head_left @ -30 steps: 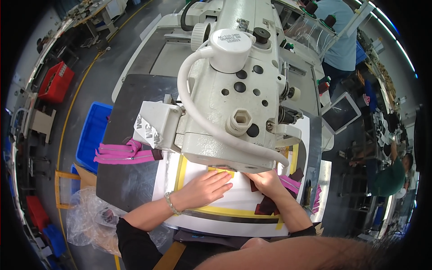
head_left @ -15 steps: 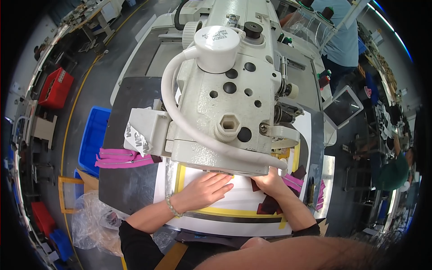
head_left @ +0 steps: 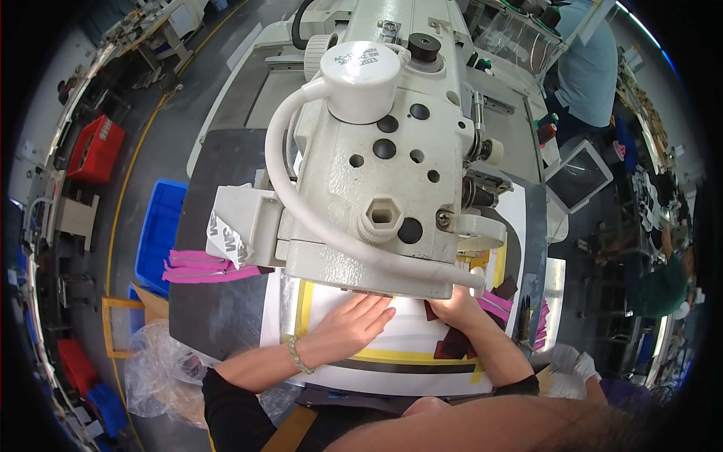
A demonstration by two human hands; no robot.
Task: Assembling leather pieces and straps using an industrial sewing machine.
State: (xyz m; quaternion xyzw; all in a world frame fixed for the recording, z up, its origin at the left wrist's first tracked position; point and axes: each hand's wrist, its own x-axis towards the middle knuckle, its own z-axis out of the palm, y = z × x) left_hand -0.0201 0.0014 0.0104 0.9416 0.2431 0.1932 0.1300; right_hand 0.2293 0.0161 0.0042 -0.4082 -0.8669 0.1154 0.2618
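Observation:
A large white industrial sewing machine (head_left: 376,188) fills the middle, its head hiding the needle area. Beneath its front edge lies a white sheet (head_left: 407,324) bordered with yellow tape. My left hand (head_left: 348,329) rests flat on this sheet, fingers stretched toward the machine, their tips close to its lower edge. My right hand (head_left: 457,309) reaches under the head's right corner, next to a dark maroon piece of fabric (head_left: 452,344); most of its fingers are hidden there. Just right of it is a pink zipper strip (head_left: 493,304).
More pink zipper strips (head_left: 211,267) lie on the dark table at left, beside a blue bin (head_left: 160,233). Clear plastic (head_left: 166,377) hangs lower left. A screen (head_left: 578,178) stands at right. Another person's white-gloved hand (head_left: 586,367) is at lower right; someone in light blue (head_left: 587,68) stands behind.
Another person's gloved hand has come into view at lower right, beside clear plastic. The person in light blue has shifted right. My hands stay in nearly the same place.

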